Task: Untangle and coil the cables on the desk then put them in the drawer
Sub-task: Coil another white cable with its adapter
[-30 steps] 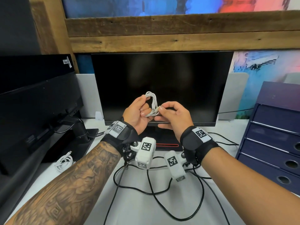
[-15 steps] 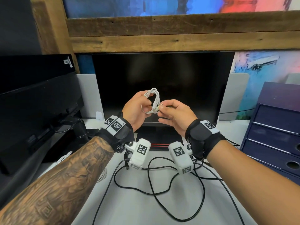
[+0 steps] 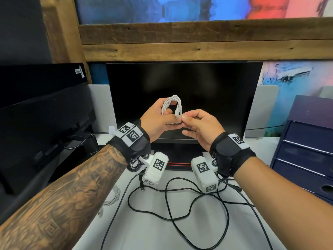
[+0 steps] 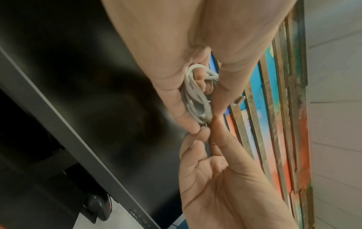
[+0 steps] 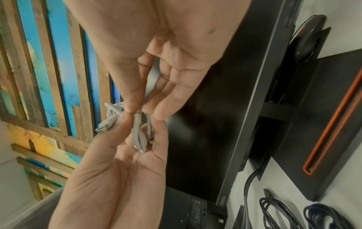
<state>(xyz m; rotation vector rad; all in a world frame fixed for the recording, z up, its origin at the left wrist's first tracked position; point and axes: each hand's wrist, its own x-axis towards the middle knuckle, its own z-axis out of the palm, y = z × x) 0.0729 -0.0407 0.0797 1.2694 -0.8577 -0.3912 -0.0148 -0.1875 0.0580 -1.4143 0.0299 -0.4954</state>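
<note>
In the head view my left hand [image 3: 164, 115] holds a small coil of white cable [image 3: 172, 106] upright in front of the monitor, fingers curled through its loops. My right hand [image 3: 185, 120] pinches the coil's lower end between thumb and fingertips. The left wrist view shows the white coil [image 4: 194, 96] between thumb and fingers, with a plug [image 4: 238, 100] sticking out. In the right wrist view the white coil [image 5: 140, 133] lies across my left fingers. A tangle of black cables [image 3: 180, 204] lies on the white desk [image 3: 153, 231] under my wrists.
A dark monitor [image 3: 183, 91] stands behind my hands, with a second screen [image 3: 41, 120] at the left. A navy drawer unit [image 3: 306, 152] sits at the right, drawers closed. Another white cable [image 3: 113, 197] peeks out beside my left forearm.
Both hands have risen slightly with the white coil. The right hand's pinch has moved to the coil's lower end. My left forearm now covers most of the white cable on the desk.
</note>
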